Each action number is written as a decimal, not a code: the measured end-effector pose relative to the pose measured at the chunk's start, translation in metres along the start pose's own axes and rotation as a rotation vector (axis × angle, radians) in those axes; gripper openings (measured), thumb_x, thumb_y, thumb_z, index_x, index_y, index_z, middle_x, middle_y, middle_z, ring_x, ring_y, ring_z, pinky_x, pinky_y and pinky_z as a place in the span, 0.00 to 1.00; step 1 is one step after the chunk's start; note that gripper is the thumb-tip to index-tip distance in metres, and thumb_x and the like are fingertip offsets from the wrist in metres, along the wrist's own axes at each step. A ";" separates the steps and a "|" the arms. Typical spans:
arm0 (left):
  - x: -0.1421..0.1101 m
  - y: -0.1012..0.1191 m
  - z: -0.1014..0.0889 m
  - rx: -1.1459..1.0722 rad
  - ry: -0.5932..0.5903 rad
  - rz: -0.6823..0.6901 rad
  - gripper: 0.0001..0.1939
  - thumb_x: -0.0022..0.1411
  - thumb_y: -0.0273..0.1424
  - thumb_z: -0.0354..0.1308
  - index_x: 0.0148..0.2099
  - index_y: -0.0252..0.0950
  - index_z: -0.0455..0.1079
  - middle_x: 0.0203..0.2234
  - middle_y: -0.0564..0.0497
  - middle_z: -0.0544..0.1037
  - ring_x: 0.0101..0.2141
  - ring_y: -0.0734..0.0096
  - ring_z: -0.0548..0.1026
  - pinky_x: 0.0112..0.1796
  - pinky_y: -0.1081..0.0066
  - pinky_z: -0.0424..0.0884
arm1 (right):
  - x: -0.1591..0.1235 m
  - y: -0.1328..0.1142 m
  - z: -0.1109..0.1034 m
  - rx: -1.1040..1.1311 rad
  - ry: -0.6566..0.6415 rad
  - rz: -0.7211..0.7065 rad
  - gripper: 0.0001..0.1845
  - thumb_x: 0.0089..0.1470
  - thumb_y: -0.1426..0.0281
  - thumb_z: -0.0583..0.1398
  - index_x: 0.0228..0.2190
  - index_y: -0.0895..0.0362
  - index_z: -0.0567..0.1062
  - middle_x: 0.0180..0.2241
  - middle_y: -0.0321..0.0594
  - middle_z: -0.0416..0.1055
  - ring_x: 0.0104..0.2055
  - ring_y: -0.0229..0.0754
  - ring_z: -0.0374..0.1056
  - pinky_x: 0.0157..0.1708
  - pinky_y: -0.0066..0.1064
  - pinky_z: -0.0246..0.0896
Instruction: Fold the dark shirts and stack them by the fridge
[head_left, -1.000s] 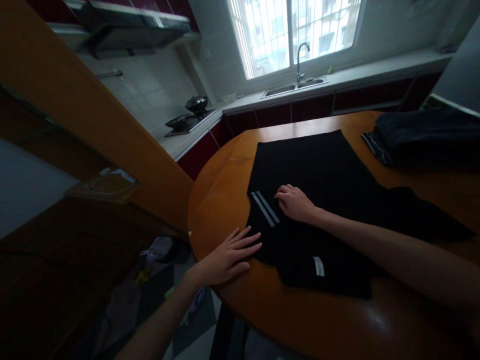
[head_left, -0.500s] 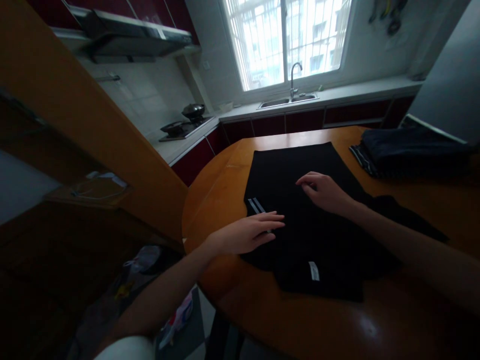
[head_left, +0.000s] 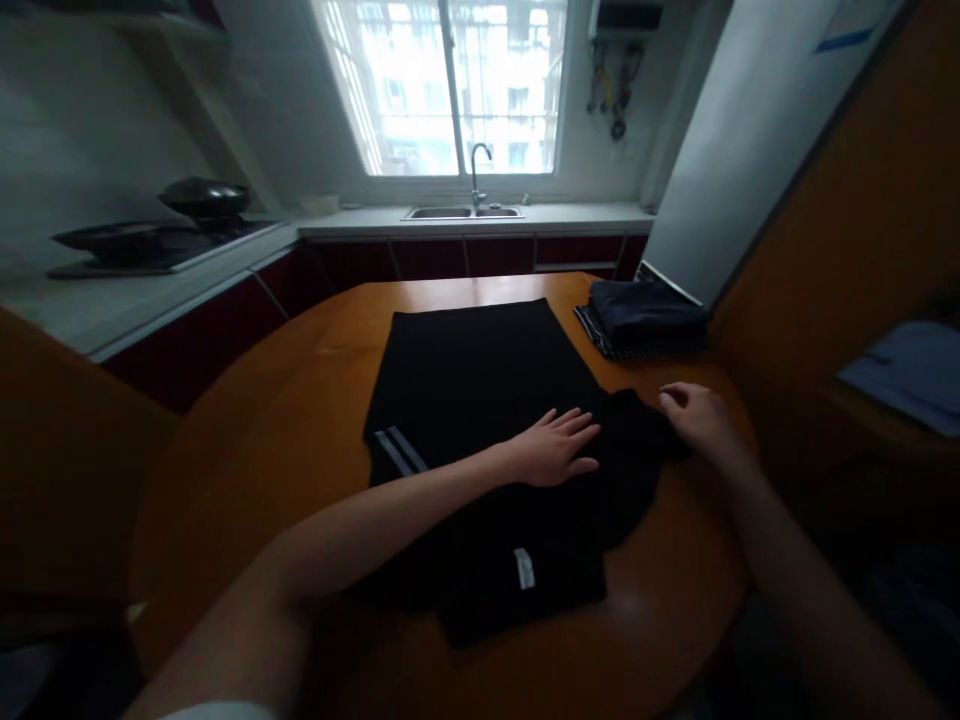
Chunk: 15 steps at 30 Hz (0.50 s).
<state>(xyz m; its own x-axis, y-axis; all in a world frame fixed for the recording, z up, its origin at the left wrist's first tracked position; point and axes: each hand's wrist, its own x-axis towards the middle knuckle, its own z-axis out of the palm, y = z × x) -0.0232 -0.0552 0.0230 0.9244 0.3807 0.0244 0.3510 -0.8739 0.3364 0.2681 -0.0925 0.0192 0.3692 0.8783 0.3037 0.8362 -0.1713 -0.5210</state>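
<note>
A black shirt point(head_left: 469, 370) lies spread on the round wooden table, with its collar end and white label point(head_left: 524, 568) toward me. Two pale stripes point(head_left: 401, 450) mark the sleeve on the left, which is folded inward. My left hand point(head_left: 551, 448) rests flat on the shirt right of its middle, fingers spread and holding nothing. At the end of the right sleeve, my right hand point(head_left: 699, 420) is closed, thumb and fingers pinched at the black cloth. The fingertips are partly hidden.
A stack of folded dark clothes point(head_left: 645, 315) sits at the table's point(head_left: 300, 400) far right. Beyond are a counter with a sink point(head_left: 442, 213) and faucet, and a stove with pans point(head_left: 206, 200) at left. A refrigerator point(head_left: 739, 140) stands at right.
My view has turned to the right. My left hand has moved rightward across the shirt. My right hand has gone from above the shirt's middle to the right sleeve's end.
</note>
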 end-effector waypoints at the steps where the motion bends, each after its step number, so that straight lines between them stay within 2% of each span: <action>1: -0.001 -0.002 0.007 0.010 0.011 0.012 0.33 0.73 0.48 0.47 0.73 0.38 0.51 0.71 0.39 0.50 0.71 0.50 0.46 0.66 0.45 0.43 | -0.004 0.006 0.000 -0.009 -0.012 0.031 0.13 0.56 0.67 0.59 0.37 0.58 0.82 0.39 0.50 0.81 0.40 0.50 0.77 0.42 0.38 0.68; 4: -0.004 -0.008 0.019 0.035 0.048 0.043 0.34 0.74 0.50 0.44 0.74 0.38 0.49 0.72 0.40 0.48 0.71 0.54 0.44 0.67 0.48 0.39 | -0.017 0.011 0.000 0.020 -0.058 0.091 0.14 0.58 0.62 0.59 0.35 0.57 0.81 0.37 0.49 0.81 0.38 0.48 0.77 0.38 0.35 0.68; 8: -0.004 -0.013 0.021 0.031 0.073 0.059 0.34 0.74 0.50 0.42 0.74 0.39 0.48 0.72 0.42 0.49 0.71 0.55 0.44 0.67 0.50 0.39 | -0.023 0.006 -0.005 0.064 -0.121 0.161 0.16 0.57 0.57 0.62 0.33 0.57 0.81 0.35 0.50 0.81 0.36 0.48 0.77 0.34 0.34 0.68; 11: -0.004 -0.013 0.020 -0.001 0.091 0.055 0.33 0.73 0.49 0.45 0.73 0.41 0.50 0.72 0.43 0.51 0.71 0.55 0.46 0.67 0.49 0.40 | -0.020 0.005 -0.009 0.114 -0.201 0.227 0.11 0.49 0.63 0.67 0.31 0.59 0.80 0.32 0.48 0.80 0.33 0.46 0.76 0.31 0.32 0.68; 13: -0.003 -0.012 0.020 -0.040 0.107 0.049 0.31 0.73 0.47 0.47 0.72 0.41 0.54 0.71 0.43 0.53 0.71 0.54 0.48 0.67 0.48 0.41 | -0.016 0.002 -0.011 0.205 -0.238 0.262 0.07 0.46 0.69 0.66 0.30 0.59 0.79 0.30 0.45 0.79 0.30 0.44 0.75 0.29 0.31 0.67; 15: -0.002 -0.010 0.019 -0.116 0.148 0.034 0.28 0.73 0.45 0.48 0.70 0.40 0.59 0.69 0.43 0.58 0.70 0.54 0.52 0.67 0.50 0.44 | -0.013 -0.008 -0.016 0.293 -0.218 0.256 0.04 0.45 0.72 0.64 0.28 0.59 0.78 0.28 0.43 0.78 0.29 0.43 0.74 0.28 0.30 0.67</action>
<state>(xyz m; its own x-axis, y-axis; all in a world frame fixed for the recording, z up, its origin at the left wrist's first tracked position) -0.0255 -0.0525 0.0020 0.9003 0.3995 0.1726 0.2927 -0.8494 0.4392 0.2629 -0.1096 0.0326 0.4291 0.9029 -0.0237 0.5669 -0.2896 -0.7712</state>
